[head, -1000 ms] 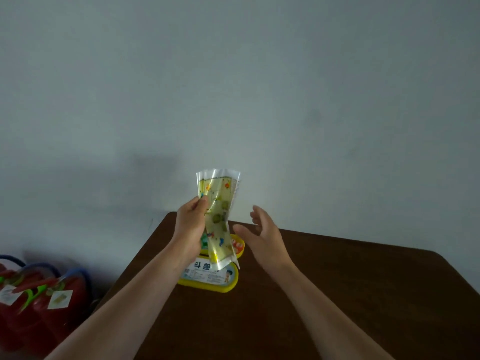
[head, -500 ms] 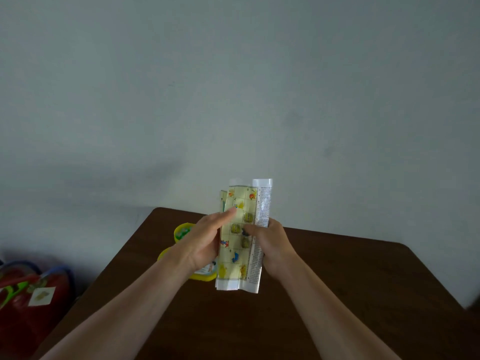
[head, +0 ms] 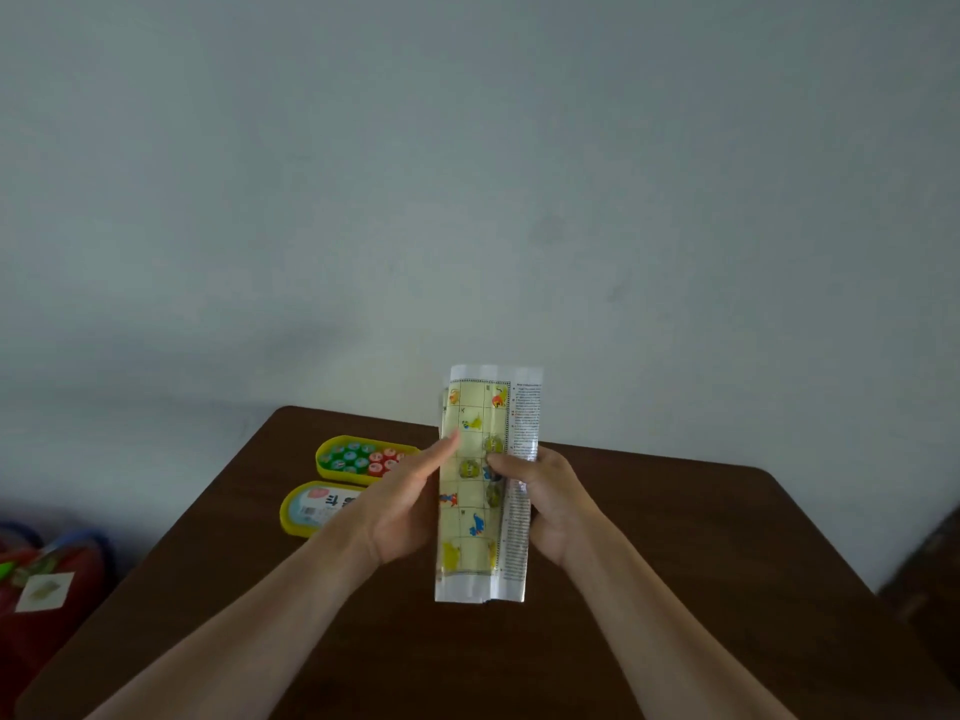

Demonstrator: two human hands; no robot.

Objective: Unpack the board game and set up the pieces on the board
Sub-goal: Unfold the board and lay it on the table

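The right hand (head: 551, 504) pinches the folded board (head: 470, 517) at its right edge, thumb on the printed face. The left hand (head: 400, 506) lays straight fingers against its left edge. The board stands upright above the bench (head: 701, 563). Behind the left hand, a yellow tray (head: 322, 458) holds green and red pieces (head: 358, 457), with a yellow lid (head: 311, 509) just beside it. Red bags (head: 41, 589) sit far left.

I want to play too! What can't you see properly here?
Head view:
- folded board sheet: folds hide most squares; its side print is too small to read.
- tray of pieces: right end behind the left hand; piece pictures too small.
- yellow lid: label partly behind the left wrist.
- right hand: fingers behind the sheet.
- red things, bottom left: cut off by the edge, blurred.
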